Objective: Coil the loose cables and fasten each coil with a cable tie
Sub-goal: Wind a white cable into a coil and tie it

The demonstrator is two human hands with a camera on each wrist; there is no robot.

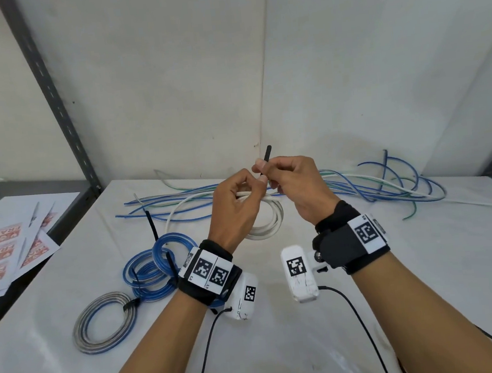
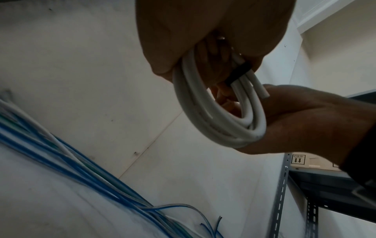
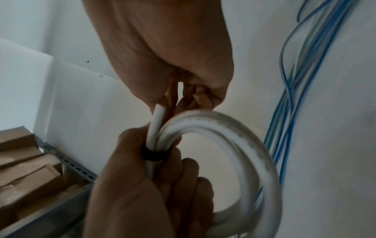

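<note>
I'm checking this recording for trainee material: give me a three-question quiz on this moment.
1. True or false: a black cable tie already wraps the white coil.
2. Which hand pinches the tie's tail? A) left hand B) right hand
3. Fill in: the tied blue coils lie to the person's ____.

Key:
1. True.
2. B: the right hand pinches it, while the left hand grips the coil.
3. Left.

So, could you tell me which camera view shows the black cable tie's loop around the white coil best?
The right wrist view: the black cable tie wraps the white coil strands just above the left hand. The left wrist view shows it darker and partly hidden. The head view shows only its tail, pinched by the right hand.
</note>
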